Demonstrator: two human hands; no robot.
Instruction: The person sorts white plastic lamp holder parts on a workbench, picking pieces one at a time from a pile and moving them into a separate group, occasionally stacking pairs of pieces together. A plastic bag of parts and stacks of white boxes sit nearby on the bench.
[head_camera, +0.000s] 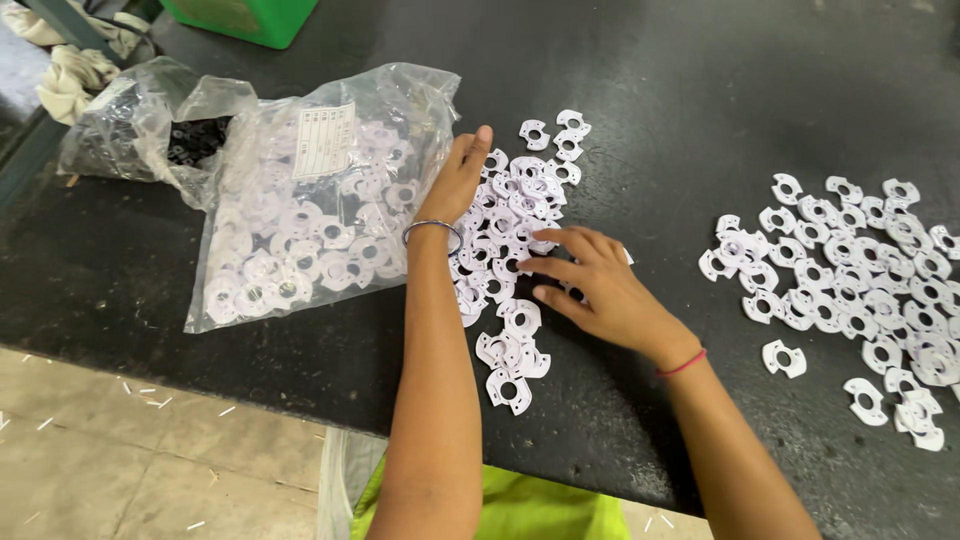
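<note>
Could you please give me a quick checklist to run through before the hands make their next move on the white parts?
1. Left hand lies flat on the near pile of white parts: ok.
2. Right hand has its fingers spread on the same pile, gripping nothing: ok.
3. Far pile of white parts is apart from the near pile: ok.
4. Clear bag of white parts lies wholly on the black table: ok.
5. Bag mouth closed: cannot tell.

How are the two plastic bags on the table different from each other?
The larger clear bag holds white ring parts; the smaller bag behind it holds black parts. The larger bag bears a white label and lies beside the left hand; the smaller shows none and lies farther away. Both are transparent and crumpled.
</note>
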